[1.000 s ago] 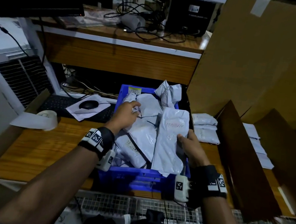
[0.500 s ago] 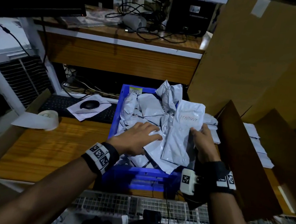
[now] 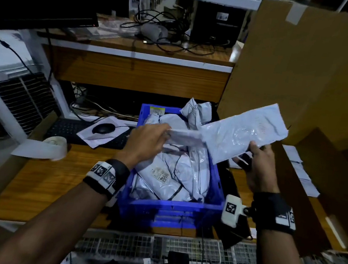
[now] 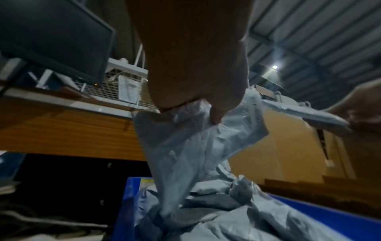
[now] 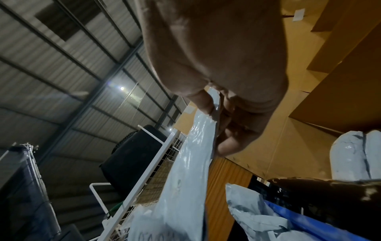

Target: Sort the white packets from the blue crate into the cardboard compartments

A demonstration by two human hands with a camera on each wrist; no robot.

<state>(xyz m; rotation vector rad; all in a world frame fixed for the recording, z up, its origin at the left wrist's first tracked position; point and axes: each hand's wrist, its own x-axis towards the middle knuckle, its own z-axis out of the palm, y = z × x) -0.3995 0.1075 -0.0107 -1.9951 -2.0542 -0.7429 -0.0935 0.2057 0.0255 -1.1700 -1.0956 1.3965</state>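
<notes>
Lifted since prior frame: right hand (image 3: 260, 162) pinches packet (image 3: 244, 132) twd compartments (image 3: 306, 167); left hand (image 3: 146, 142) grips another; crate (image 3: 173, 209) mostly full.

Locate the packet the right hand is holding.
In the head view the long white packet is held up in the air by the right hand, right of and above the blue crate, in front of the cardboard compartments.
</notes>
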